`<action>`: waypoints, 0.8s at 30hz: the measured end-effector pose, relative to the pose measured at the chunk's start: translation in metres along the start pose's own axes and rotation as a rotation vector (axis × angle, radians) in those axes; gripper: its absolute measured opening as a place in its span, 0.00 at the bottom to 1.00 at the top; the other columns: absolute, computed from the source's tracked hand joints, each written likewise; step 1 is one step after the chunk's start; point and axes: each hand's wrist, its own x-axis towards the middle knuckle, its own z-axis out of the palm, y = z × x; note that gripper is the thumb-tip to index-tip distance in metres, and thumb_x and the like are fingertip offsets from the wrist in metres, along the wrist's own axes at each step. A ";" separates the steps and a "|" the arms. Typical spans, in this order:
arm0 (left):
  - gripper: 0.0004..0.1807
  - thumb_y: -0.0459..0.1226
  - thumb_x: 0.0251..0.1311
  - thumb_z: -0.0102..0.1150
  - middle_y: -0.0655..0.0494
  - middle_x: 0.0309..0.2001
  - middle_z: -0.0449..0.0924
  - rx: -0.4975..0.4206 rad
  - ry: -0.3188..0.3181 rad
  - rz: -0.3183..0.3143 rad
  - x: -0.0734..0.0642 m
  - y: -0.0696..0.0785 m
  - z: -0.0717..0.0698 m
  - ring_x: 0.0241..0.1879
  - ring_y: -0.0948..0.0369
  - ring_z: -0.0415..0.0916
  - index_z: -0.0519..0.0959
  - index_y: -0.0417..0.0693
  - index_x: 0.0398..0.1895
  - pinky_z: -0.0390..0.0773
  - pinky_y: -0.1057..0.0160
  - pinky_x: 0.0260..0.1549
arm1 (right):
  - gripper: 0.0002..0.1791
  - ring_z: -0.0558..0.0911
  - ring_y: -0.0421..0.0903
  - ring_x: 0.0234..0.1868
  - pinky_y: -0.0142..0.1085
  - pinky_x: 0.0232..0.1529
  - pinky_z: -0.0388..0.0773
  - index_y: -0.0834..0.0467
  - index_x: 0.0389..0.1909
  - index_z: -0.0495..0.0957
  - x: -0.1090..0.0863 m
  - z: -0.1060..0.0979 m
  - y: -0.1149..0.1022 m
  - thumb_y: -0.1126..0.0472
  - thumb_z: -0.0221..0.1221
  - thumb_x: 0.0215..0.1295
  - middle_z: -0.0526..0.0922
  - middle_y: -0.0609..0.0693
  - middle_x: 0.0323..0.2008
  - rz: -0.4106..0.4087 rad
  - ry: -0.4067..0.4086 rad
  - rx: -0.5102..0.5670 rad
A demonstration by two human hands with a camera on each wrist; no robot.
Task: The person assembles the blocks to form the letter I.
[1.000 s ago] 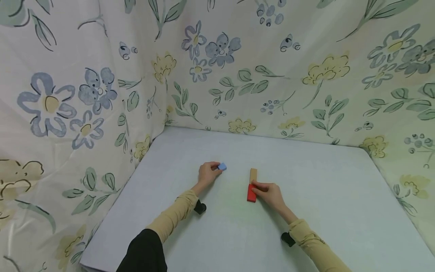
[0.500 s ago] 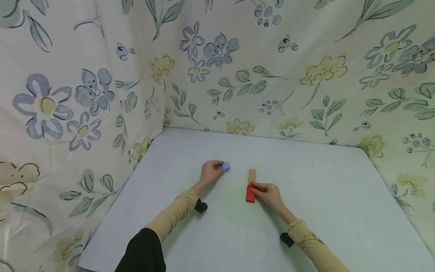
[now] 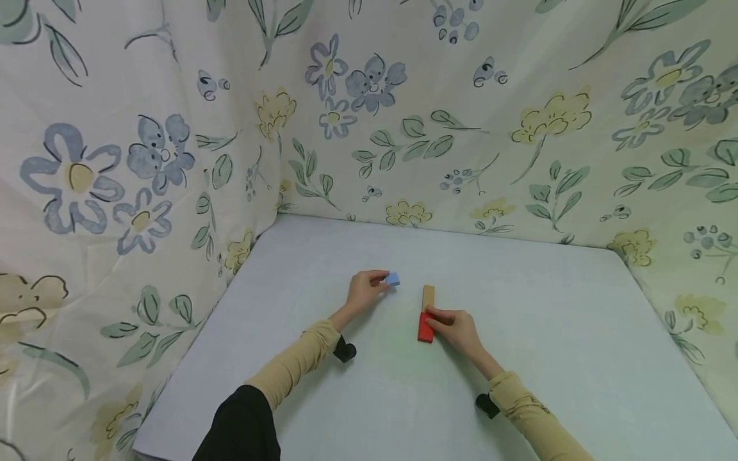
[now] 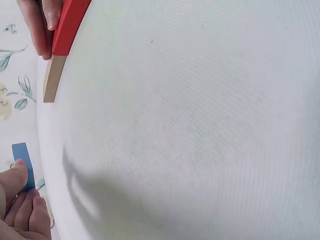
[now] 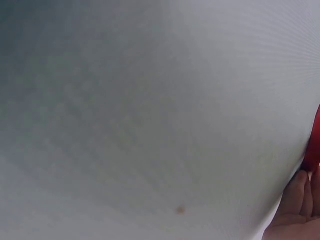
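My left hand (image 3: pixel 364 291) pinches a small blue block (image 3: pixel 393 279) between thumb and fingers, to the left of a red and tan line of blocks. In the left wrist view the blue block (image 4: pixel 22 155) is held up, its shadow falling on the table. On the table a red block (image 3: pixel 425 330) lies end to end with a plain wooden block (image 3: pixel 428 295), the wooden one farther away. The right hand (image 3: pixel 459 328) grips the red block near that join. At the right wrist view's edge, fingers (image 5: pixel 295 197) touch the red block (image 5: pixel 314 142).
A white table (image 3: pixel 553 333) spreads around both hands. Floral cloth (image 3: pixel 438 141) hangs behind it and along both sides. A black wrist device (image 3: pixel 344 349) sits under the left forearm, and another black device (image 3: pixel 487 406) under the right.
The left hand has moved to the right with the blue block, closer to the wooden block. My right hand and the two lined-up blocks have stayed in place.
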 end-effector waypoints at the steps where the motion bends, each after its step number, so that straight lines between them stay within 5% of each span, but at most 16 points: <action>1: 0.17 0.31 0.57 0.63 0.45 0.51 0.82 -0.004 -0.003 0.004 0.000 0.000 0.001 0.52 0.54 0.80 0.81 0.39 0.51 0.80 0.62 0.50 | 0.20 0.80 0.51 0.55 0.44 0.55 0.78 0.58 0.51 0.81 0.000 0.000 0.000 0.58 0.66 0.57 0.84 0.54 0.49 -0.001 0.000 0.000; 24: 0.17 0.29 0.58 0.62 0.47 0.53 0.81 0.009 0.008 0.062 0.019 0.024 0.030 0.54 0.56 0.79 0.81 0.42 0.52 0.79 0.64 0.51 | 0.20 0.80 0.51 0.55 0.46 0.56 0.76 0.57 0.51 0.81 0.000 0.001 0.000 0.58 0.66 0.57 0.84 0.53 0.49 0.010 0.010 -0.013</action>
